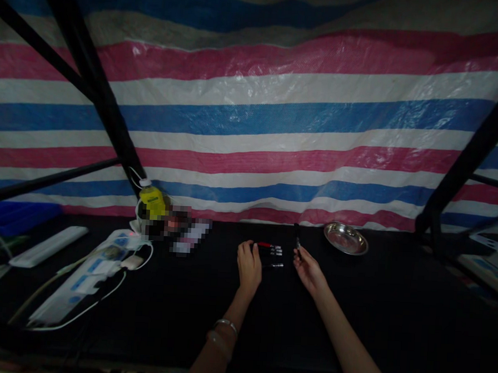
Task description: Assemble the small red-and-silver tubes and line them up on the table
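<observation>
On a flat black tabletop (350, 325), a person's right hand (308, 270) is pinching a slim black pen (297, 239) — its far end is pointing away. The left hand (249, 264) is curving, palm down, at the left ends of a silver-tipped red pen (265, 244) and two silver-tipped black pens (275, 265) — whether it is gripping any, I cannot tell. A round, shiny metal dish (346, 239) is sitting farther right.

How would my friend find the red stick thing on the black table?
On the black table, look for the left hand. By its fingers lie thin, shiny-tipped sticks; the red stick is the farthest back, and the others look dark.
</observation>
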Demonstrator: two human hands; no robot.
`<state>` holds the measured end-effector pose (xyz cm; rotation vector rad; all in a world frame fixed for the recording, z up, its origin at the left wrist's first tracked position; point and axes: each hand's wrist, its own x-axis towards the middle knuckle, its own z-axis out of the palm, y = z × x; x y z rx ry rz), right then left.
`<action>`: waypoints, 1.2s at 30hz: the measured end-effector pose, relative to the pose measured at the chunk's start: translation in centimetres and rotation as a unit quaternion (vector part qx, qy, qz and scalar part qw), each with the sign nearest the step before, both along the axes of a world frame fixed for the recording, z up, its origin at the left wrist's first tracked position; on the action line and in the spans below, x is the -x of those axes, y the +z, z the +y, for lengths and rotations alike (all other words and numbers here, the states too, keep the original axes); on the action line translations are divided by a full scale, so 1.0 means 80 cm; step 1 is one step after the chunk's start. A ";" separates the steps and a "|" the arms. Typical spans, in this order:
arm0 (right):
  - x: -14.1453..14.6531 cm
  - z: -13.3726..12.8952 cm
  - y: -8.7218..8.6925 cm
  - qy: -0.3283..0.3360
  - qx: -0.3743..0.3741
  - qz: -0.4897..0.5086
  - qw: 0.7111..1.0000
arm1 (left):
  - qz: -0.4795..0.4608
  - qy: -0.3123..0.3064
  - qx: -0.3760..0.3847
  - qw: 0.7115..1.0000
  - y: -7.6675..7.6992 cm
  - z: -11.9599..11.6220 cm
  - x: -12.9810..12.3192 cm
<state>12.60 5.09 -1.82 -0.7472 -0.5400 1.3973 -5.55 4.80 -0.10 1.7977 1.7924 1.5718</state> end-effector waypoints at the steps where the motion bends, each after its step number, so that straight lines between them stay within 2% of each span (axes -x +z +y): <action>1: 0.000 0.000 0.000 0.005 -0.005 -0.001 1.000 | 0.001 0.000 -0.001 1.000 0.000 0.000 0.000; 5: 0.001 -0.002 0.002 0.016 -0.026 -0.028 0.999 | 0.009 -0.007 -0.008 1.000 0.002 -0.001 -0.001; 9: 0.005 -0.006 0.009 0.039 -0.013 -0.032 0.999 | 0.016 -0.025 -0.013 0.999 0.004 -0.003 -0.003; 12: 0.011 -0.011 0.015 0.059 0.005 -0.032 0.998 | 0.024 -0.049 -0.019 0.998 0.005 -0.006 -0.005; 21: 0.024 -0.021 0.023 0.090 -0.003 -0.094 0.991 | 0.058 -0.135 -0.018 0.989 0.003 -0.013 -0.006; 29: 0.028 -0.028 0.028 0.149 -0.023 -0.122 0.981 | 0.081 -0.140 -0.038 0.986 0.001 -0.014 -0.005; 36: 0.028 -0.028 0.028 0.156 -0.030 -0.125 0.979 | 0.082 -0.147 -0.059 0.984 0.005 -0.014 -0.006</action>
